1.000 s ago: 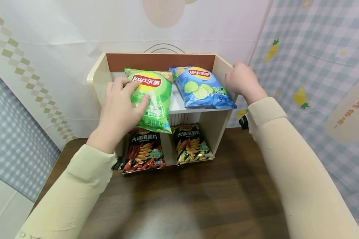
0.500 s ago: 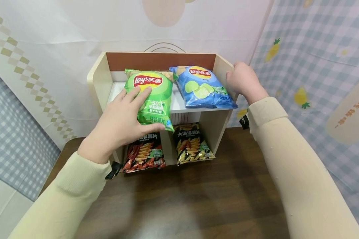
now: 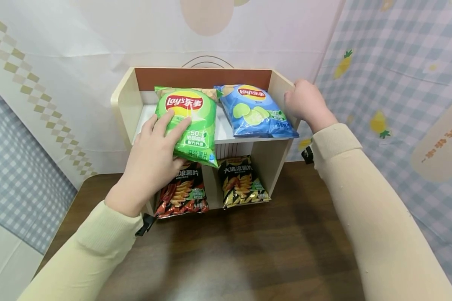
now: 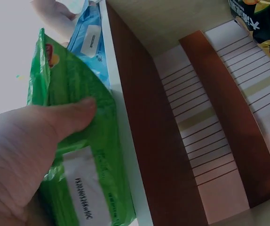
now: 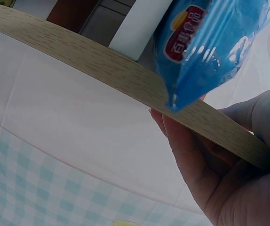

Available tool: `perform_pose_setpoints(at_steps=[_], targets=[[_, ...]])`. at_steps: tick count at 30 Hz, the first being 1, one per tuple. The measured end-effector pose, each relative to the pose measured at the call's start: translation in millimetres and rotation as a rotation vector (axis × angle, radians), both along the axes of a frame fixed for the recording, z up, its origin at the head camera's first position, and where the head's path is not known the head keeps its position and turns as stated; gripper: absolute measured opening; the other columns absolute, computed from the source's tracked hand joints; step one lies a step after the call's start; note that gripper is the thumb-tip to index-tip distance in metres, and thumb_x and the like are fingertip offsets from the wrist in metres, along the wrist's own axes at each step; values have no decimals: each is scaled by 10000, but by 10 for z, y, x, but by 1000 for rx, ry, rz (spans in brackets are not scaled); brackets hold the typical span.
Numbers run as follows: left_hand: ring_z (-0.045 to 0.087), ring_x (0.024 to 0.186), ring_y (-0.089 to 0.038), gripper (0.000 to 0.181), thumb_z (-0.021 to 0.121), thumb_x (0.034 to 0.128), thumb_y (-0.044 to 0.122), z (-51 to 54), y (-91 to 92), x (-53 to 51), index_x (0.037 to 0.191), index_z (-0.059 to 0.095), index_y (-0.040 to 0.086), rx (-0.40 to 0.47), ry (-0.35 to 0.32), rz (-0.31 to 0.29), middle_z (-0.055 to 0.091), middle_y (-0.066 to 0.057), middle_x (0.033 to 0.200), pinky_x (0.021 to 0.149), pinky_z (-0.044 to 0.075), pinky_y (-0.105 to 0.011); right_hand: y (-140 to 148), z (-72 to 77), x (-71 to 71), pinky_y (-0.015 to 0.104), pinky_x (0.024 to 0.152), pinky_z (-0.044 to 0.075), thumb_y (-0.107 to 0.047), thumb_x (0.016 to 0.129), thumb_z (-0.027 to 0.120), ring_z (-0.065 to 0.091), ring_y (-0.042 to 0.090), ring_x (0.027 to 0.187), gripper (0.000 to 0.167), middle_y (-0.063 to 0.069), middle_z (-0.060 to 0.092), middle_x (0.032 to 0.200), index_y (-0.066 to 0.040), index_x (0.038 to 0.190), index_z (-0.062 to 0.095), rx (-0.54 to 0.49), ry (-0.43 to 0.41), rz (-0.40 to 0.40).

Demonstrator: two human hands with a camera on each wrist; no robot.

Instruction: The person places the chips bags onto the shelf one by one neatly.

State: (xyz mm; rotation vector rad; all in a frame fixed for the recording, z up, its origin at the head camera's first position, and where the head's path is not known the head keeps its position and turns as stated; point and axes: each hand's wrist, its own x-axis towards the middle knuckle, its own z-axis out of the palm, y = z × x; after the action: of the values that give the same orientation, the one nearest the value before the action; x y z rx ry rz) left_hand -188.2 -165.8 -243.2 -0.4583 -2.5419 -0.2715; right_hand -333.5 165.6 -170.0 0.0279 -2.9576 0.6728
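A green bag of potato chips (image 3: 196,125) leans over the front of the upper shelf, in the left half. My left hand (image 3: 154,154) holds it, with fingers spread on its front. In the left wrist view the thumb (image 4: 76,117) presses the bag's back, beside a white label. My right hand (image 3: 306,102) grips the right side panel (image 5: 125,84) of the small wooden shelf unit; the right wrist view shows thumb and fingers on opposite faces of the board. A blue bag of potato chips (image 3: 254,110) lies on the upper shelf between the hands.
Below, a black and red chip bag (image 3: 182,192) stands left, partly behind my left hand, and a black and gold chip bag (image 3: 242,182) stands right. The unit sits on a dark wooden table (image 3: 226,251). Patterned cloth (image 3: 391,83) hangs behind and at the sides.
My left hand has slid down the green bag, and its thumb has passed from the front, past the lower edge, to behind the bag. The right hand stays on the side panel.
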Motion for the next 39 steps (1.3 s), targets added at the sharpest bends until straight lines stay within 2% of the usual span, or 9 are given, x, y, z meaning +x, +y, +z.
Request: perform_pose_setpoints(at_steps=[5,9,13,19,26,34,39], targets=[[327,1287,-436,790,816,745,162,-23,-5,-16,1447,455,192,33,102,12,342,-181,1485,970,372,-593,-2,-8,-8,516,858,498,-289,1018,311,521,395,1124,527,274,484,1325,52,1418,349,-1,-6,-4],[309,1304,-415,736,806,755,133,-30,-26,-61,1417,486,154,65,169,44,373,-210,1448,916,408,-619,-6,-6,-10,523,867,493,-291,1018,310,517,397,1134,532,272,478,1336,49,1425,342,-1,-5,-3],[279,1316,-419,667,784,762,91,-19,-58,-119,1374,518,106,80,197,72,384,-248,1403,971,349,-607,-4,-3,2,527,863,494,-292,1017,306,516,399,1131,533,275,477,1334,50,1424,341,5,2,-3],[272,1334,-451,646,669,800,64,-26,-97,-185,1407,449,72,3,133,103,387,-263,1396,1112,144,-537,-26,3,29,527,873,489,-283,1015,310,513,390,1126,523,267,482,1330,49,1416,351,-6,7,0],[243,1339,-455,701,626,881,274,-37,-132,-186,1489,325,100,-49,23,134,327,-261,1443,1119,112,-528,-111,7,57,517,886,483,-271,1011,321,518,383,1136,505,250,497,1311,48,1400,363,-16,4,6],[266,1335,-448,695,648,879,296,60,-136,-187,1484,348,135,-43,-74,172,354,-236,1446,1103,143,-553,-155,-14,18,500,891,482,-271,1007,320,518,369,1137,499,241,504,1293,43,1392,359,-10,-8,-14],[255,1348,-439,708,648,884,301,62,-134,-242,1496,329,143,-42,-86,174,338,-230,1462,1108,135,-553,-158,-26,-43,489,872,494,-267,1006,328,521,360,1123,491,243,507,1283,48,1380,367,-6,2,-13]])
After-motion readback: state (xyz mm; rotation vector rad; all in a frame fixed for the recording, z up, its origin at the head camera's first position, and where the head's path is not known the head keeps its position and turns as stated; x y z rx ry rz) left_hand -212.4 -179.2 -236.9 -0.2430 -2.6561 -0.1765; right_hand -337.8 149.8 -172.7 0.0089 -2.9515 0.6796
